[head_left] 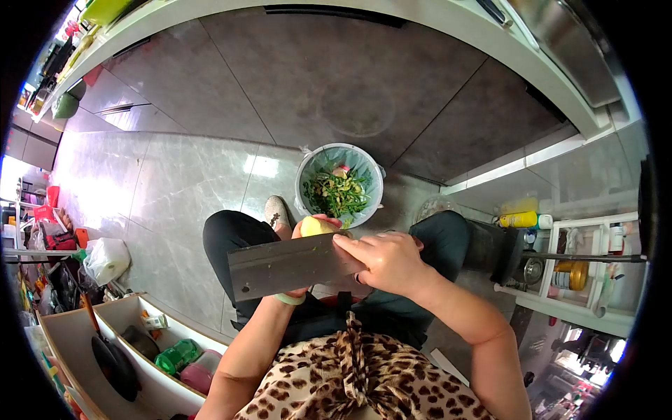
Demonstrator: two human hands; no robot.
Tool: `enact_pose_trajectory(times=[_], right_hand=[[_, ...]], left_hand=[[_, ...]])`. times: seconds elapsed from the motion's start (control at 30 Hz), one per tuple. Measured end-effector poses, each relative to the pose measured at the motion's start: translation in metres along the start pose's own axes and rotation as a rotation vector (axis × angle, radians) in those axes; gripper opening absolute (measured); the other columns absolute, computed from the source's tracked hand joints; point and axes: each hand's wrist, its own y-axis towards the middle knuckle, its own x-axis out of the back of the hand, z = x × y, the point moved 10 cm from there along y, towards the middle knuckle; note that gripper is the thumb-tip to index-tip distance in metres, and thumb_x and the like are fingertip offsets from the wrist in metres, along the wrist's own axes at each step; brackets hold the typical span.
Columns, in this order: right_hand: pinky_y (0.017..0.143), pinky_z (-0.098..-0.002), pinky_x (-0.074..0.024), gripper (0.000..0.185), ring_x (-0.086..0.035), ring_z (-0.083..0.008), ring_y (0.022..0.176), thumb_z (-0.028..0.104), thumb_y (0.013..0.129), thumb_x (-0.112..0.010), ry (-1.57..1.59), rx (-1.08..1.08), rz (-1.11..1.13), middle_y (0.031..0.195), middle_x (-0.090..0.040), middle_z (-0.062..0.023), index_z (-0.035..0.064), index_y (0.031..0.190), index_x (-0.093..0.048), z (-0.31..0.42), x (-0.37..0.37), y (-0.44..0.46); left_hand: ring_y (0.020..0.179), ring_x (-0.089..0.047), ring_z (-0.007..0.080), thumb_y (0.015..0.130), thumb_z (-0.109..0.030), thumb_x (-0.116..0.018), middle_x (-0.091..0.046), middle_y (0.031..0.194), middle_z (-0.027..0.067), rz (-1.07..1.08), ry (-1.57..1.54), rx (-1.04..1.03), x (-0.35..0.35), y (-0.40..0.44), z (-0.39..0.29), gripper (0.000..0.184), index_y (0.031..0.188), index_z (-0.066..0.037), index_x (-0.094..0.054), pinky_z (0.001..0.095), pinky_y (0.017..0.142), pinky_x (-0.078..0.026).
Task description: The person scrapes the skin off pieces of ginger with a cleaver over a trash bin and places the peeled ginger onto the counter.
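My right hand (383, 260) grips a wide cleaver (287, 264), its index finger stretched along the blade. The dark blade lies nearly level in front of my left hand (297, 229) and hides most of it. In the left hand's closed fingers is a pale yellow peeled potato (317, 226), its lower part behind the blade's upper edge. Just beyond both hands stands a lined trash bin (299, 183) on the floor. Green leafy scraps and peelings (339, 192) fill its middle.
Dark cabinet fronts (231, 77) rise behind the bin. At lower left, an open drawer (63, 336) holds a black pan (112, 367) and a green bottle (178, 356). A white rack (553, 301) with jars stands at right, near a yellow bottle (518, 220).
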Motion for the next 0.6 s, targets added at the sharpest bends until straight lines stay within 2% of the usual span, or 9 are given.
enact_pose_trajectory(times=[0.1, 0.13, 0.17, 0.3, 0.37, 0.4, 0.47, 0.57, 0.6], right_hand=[[0.059, -0.0348, -0.0501, 0.059, -0.063, -0.0231, 0.063, 0.014, 0.058, -0.075, -0.037, 0.012, -0.008, 0.07, -0.061, -0.0049, 0.0126, 0.116, -0.064, 0.002, -0.003, -0.002], [0.059, -0.0348, -0.0501, 0.059, -0.063, -0.0232, 0.063, 0.013, 0.059, -0.075, -0.034, 0.011, -0.014, 0.07, -0.062, -0.0049, 0.0121, 0.116, -0.063, 0.002, -0.003, -0.003], [0.059, -0.0348, -0.05, 0.059, -0.063, -0.0233, 0.063, 0.012, 0.059, -0.075, -0.031, 0.01, -0.019, 0.07, -0.062, -0.005, 0.0115, 0.117, -0.063, 0.002, -0.003, -0.004], [0.059, -0.0349, -0.0499, 0.058, -0.062, -0.0236, 0.063, 0.011, 0.061, -0.073, -0.053, 0.011, 0.009, 0.07, -0.061, -0.0054, 0.0105, 0.118, -0.062, 0.001, -0.007, -0.01], [0.053, -0.0338, -0.0509, 0.036, -0.064, -0.0232, 0.058, 0.013, 0.076, -0.065, -0.027, 0.035, -0.001, 0.07, -0.064, -0.008, 0.0083, 0.112, -0.065, -0.001, -0.005, -0.011], [0.053, -0.0338, -0.0509, 0.036, -0.064, -0.0232, 0.058, 0.013, 0.076, -0.065, -0.027, 0.036, 0.0, 0.07, -0.064, -0.008, 0.0083, 0.112, -0.065, -0.003, -0.005, -0.012], [0.056, -0.0359, -0.0517, 0.038, -0.065, -0.0247, 0.061, 0.012, 0.075, -0.065, -0.026, -0.022, 0.004, 0.07, -0.065, -0.0079, 0.0114, 0.112, -0.065, -0.017, -0.01, -0.015], [0.061, -0.038, -0.0528, 0.038, -0.066, -0.027, 0.068, 0.012, 0.074, -0.065, 0.021, -0.127, 0.04, 0.076, -0.067, -0.0091, 0.0138, 0.112, -0.066, -0.047, -0.02, -0.02], [0.069, -0.0386, -0.0538, 0.036, -0.068, -0.0277, 0.079, 0.014, 0.076, -0.062, 0.082, -0.258, 0.094, 0.088, -0.07, -0.0103, 0.0134, 0.112, -0.066, -0.076, -0.036, -0.026]], left_hand=[[0.117, -0.052, 0.0256, 0.102, -0.04, -0.029, -0.059, 0.115, 0.0126, -0.076, 0.059, 0.021, 0.006, -0.002, 0.004, 0.045, 0.115, -0.006, -0.055, 0.0401, 0.105, -0.038], [0.117, -0.052, 0.0242, 0.097, -0.034, -0.044, -0.055, 0.12, 0.0127, 0.001, 0.074, -0.017, 0.003, -0.003, 0.004, 0.038, 0.122, -0.006, -0.048, 0.0383, 0.104, -0.04], [0.117, -0.052, 0.0228, 0.091, -0.028, -0.059, -0.052, 0.125, 0.0128, 0.08, 0.089, -0.056, -0.002, -0.004, 0.002, 0.047, 0.129, -0.005, -0.042, 0.0365, 0.102, -0.043], [0.111, -0.056, 0.021, 0.091, -0.025, -0.059, -0.055, 0.12, 0.0118, -0.012, 0.217, 0.081, 0.002, -0.007, 0.005, 0.044, 0.127, -0.004, -0.044, 0.0336, 0.097, -0.047], [0.107, -0.059, 0.0198, 0.092, -0.019, -0.057, -0.057, 0.117, 0.0112, -0.025, 0.39, 0.087, 0.005, -0.01, 0.006, 0.039, 0.125, -0.003, -0.046, 0.0318, 0.094, -0.049], [0.107, -0.059, 0.0198, 0.092, -0.019, -0.057, -0.057, 0.117, 0.0112, -0.026, 0.389, 0.086, 0.006, -0.011, 0.006, 0.039, 0.125, -0.003, -0.046, 0.0318, 0.094, -0.049], [0.108, -0.058, 0.0203, 0.09, -0.011, -0.06, -0.057, 0.12, 0.0118, 0.024, 0.05, 0.113, 0.002, -0.011, 0.009, 0.04, 0.126, -0.003, -0.046, 0.0332, 0.093, -0.049], [0.115, -0.055, 0.0239, 0.083, -0.009, -0.066, -0.056, 0.123, 0.0129, 0.017, 0.141, 0.136, 0.003, -0.023, 0.011, 0.043, 0.123, -0.004, -0.048, 0.039, 0.098, -0.045], [0.119, -0.052, 0.0258, 0.08, -0.007, -0.069, -0.054, 0.125, 0.0135, 0.043, 0.156, 0.152, 0.001, -0.024, 0.012, 0.046, 0.122, -0.006, -0.049, 0.0413, 0.1, -0.043]])
